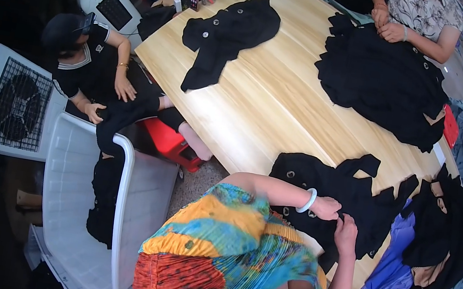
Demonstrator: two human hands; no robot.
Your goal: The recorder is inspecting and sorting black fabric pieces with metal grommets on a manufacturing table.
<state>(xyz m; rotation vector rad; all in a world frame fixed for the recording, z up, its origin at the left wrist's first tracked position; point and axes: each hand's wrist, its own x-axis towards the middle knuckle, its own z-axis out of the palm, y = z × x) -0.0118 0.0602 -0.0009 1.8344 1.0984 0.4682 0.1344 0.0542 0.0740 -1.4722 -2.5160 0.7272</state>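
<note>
A black knit garment with shiny round buttons (312, 173) lies spread on the near edge of the pale wooden table (276, 97). My left hand (328, 209), a pale bangle on its wrist, is closed in a pinch over the garment's middle. Close beside it, my right hand (346, 232) is also closed, its fingertips pinching at the black fabric. The two hands almost meet. Whatever small part lies between the fingertips is too small to make out.
Another black garment (235, 29) lies across the table's far left. At the far right, a co-worker's hands (389, 27) touch a third one (377, 77). A seated person handles black fabric over a white bin (123, 206) on my left. Purple and grey clothes (387, 275) hang at right.
</note>
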